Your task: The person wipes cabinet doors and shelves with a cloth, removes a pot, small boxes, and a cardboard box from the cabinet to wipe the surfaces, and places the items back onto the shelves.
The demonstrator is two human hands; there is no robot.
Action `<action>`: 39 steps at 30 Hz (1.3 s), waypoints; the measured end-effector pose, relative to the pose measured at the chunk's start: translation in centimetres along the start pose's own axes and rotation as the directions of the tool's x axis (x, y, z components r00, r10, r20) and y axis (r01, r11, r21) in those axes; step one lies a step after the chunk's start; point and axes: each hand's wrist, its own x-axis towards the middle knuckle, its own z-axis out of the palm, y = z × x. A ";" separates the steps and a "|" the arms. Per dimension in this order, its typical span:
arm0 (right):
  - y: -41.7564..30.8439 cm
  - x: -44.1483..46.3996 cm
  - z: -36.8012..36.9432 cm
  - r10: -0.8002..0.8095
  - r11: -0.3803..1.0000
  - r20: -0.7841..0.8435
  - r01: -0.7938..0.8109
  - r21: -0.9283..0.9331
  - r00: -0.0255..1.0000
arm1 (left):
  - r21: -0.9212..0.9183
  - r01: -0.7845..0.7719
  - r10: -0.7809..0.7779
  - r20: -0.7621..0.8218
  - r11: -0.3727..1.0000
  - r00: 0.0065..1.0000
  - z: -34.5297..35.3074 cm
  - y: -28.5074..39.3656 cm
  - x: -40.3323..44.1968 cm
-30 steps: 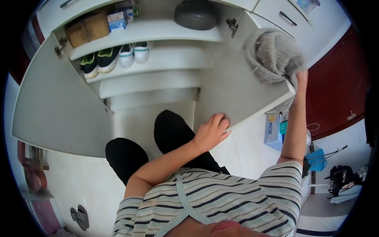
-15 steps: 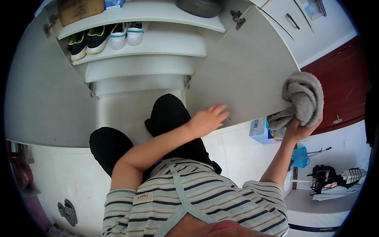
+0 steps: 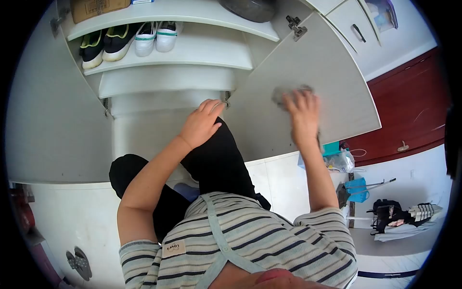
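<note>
Head view, fisheye, looking down along the wearer's body. Nearest, at 6 o'clock, is a striped shirt with a pale button band; above it are bent legs in black trousers. Left hand, toward 10 o'clock of centre: open, fingers slightly bent, lying over the person's right knee. Right hand, at 2 o'clock: fingers extended over a grey cloth at the inner face of the right cabinet door. Cloth and fingertips are blurred; whether the fingers grip the cloth or merely press it cannot be told. Left cabinet door, at 9 o'clock, also stands open. On the floor, grey slippers lie at 8 o'clock. Between the doors, toward 11 o'clock, a shelf carries dark shoes with lime trim and, just beside them to the right, white shoes. The upper shelf bears a cardboard box toward 10 o'clock and a dark rounded object at 12 o'clock. Farther off are a blue container toward 4 o'clock and a dark red door at 3 o'clock.
</note>
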 end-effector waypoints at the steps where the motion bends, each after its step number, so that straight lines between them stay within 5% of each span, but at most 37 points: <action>1: -0.4 0.3 1.1 -0.014 0.997 -0.021 0.015 0.081 1.000 | 0.026 0.023 -0.022 -0.012 0.999 1.000 -0.2 -1.1 0.0; 4: -0.1 2.8 4.0 -0.120 0.992 0.022 0.119 0.036 0.993 | -0.015 0.072 -0.072 -0.046 0.997 0.996 -0.3 -2.2 0.3; 6: 2.7 9.1 2.0 -0.016 0.990 -0.034 0.011 -0.141 0.999 | -0.063 0.139 -0.145 -0.094 0.988 0.985 -1.3 -2.6 0.4; 11: 9.9 17.8 -2.2 -0.087 0.940 -0.478 -0.087 -0.330 0.874 | -0.105 0.174 -0.190 -0.167 0.979 0.968 -2.4 -3.1 1.2; 14: 8.7 17.6 -0.8 -0.071 0.934 -0.450 -0.099 -0.344 0.890 | -0.110 0.208 -0.229 -0.248 0.972 0.941 -4.2 -3.2 1.7; 18: 0.9 11.1 9.9 -0.137 0.955 0.094 0.157 -0.250 0.986 | -0.154 0.268 -0.304 -0.296 0.951 0.905 -6.0 -4.2 1.2; 19: 0.2 11.0 9.8 -0.111 0.972 0.094 0.128 -0.198 0.989 | -0.156 0.268 -0.304 -0.297 0.951 0.905 -6.7 -4.0 1.5; 21: -7.1 4.8 18.7 -0.250 0.917 0.459 0.361 -0.170 0.852 | -0.135 0.329 -0.355 -0.317 0.935 0.880 -7.4 -4.6 0.4; 23: -8.1 4.6 18.8 -0.307 0.911 0.442 0.395 -0.121 0.843 | -0.113 0.355 -0.372 -0.320 0.928 0.871 -8.0 -5.0 0.1; 25: -10.0 1.8 20.9 -0.408 0.890 0.576 0.449 0.077 0.709 | -0.075 0.335 -0.338 -0.357 0.939 0.871 -9.1 -4.9 -0.9; 27: -8.9 3.6 19.8 -0.338 0.914 0.570 0.406 0.008 0.749 | -0.034 0.331 -0.317 -0.391 0.943 0.864 -9.7 -4.9 -0.5; 28: -5.7 6.6 19.1 -0.144 0.976 0.362 0.193 -0.102 0.921 | -0.002 0.318 -0.292 -0.397 0.948 0.870 -9.4 -4.9 -0.7; 29: -5.5 7.1 17.3 -0.208 0.915 0.351 0.308 -0.259 0.913 | -0.003 0.319 -0.294 -0.394 0.948 0.871 -9.7 -5.0 -0.2; 35: 0.4 11.1 8.5 -0.090 0.983 -0.187 0.058 -0.172 0.978 | -0.020 0.293 -0.272 -0.442 0.956 0.855 -9.8 -5.2 -0.1; 37: -3.4 7.2 13.2 -0.146 0.976 0.110 0.162 -0.148 0.983 | -0.026 0.332 -0.313 -0.411 0.943 0.856 -9.7 -4.9 -0.4; 39: -5.5 5.2 16.2 -0.181 0.975 0.196 0.201 -0.089 0.964 | -0.023 0.353 -0.334 -0.384 0.935 0.861 -10.4 -3.9 -0.9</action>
